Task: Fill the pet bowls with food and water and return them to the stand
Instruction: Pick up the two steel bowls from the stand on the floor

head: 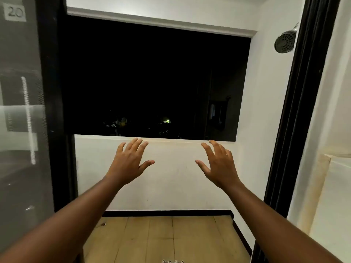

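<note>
Fingers spread wide and empty on both sides: the left hand (131, 162) and the right hand (218, 164) are raised palm-forward at the same height, well apart from each other, gripping nothing. They are held up in front of a white low wall (171, 183), fingertips level with its top edge, above which a broad opening (152, 82) shows only darkness and a few small distant lights. A black door frame (53, 111) bounds the left side and another black frame (296, 111) the right, leaving a narrow passage between them. A tan tiled floor (167, 238) runs from the bottom edge to a dark skirting strip at the wall's foot. A round shower head (285, 41) projects at upper right. On the glass panel (19, 130) at left, a small white label (14, 12) reads "20". No pet bowls or stand appear in this view; small metal bits at the bottom edge are too cropped to tell
</note>
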Demonstrator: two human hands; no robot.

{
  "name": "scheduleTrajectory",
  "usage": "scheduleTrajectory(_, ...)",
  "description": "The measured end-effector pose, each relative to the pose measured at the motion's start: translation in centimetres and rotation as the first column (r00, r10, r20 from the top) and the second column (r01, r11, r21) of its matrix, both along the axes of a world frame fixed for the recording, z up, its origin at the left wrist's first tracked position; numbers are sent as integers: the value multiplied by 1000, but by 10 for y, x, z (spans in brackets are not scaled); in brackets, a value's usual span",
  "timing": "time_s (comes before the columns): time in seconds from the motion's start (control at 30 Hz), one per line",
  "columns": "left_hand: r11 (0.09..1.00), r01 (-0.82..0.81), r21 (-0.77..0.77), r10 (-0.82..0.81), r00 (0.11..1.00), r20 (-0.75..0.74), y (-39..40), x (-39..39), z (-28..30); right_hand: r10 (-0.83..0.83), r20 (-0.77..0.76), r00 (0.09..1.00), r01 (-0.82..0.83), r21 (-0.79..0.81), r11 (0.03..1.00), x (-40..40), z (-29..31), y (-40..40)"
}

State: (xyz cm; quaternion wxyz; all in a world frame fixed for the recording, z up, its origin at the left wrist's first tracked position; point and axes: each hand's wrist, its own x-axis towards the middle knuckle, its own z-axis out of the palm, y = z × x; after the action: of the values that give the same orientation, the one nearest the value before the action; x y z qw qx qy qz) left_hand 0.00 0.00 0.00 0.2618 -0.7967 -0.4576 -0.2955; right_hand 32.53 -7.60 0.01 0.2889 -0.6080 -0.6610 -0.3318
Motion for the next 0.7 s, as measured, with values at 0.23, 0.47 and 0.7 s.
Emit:
scheduleTrajectory(0.23,999,29,-41,-27,999,46,41,88,-17,38,-130,991,-38,1,999,79,-14,56)
scheduleTrajectory(0.47,974,-112,-198,124,991,52,76,118,-84,113,-224,968,-137,-94,986,97,-66,119)
scheduleTrajectory(0.7,920,-154,-361,229,957,175,105,107,-157,62,-456,888,-185,-228,956,76,-158,162)
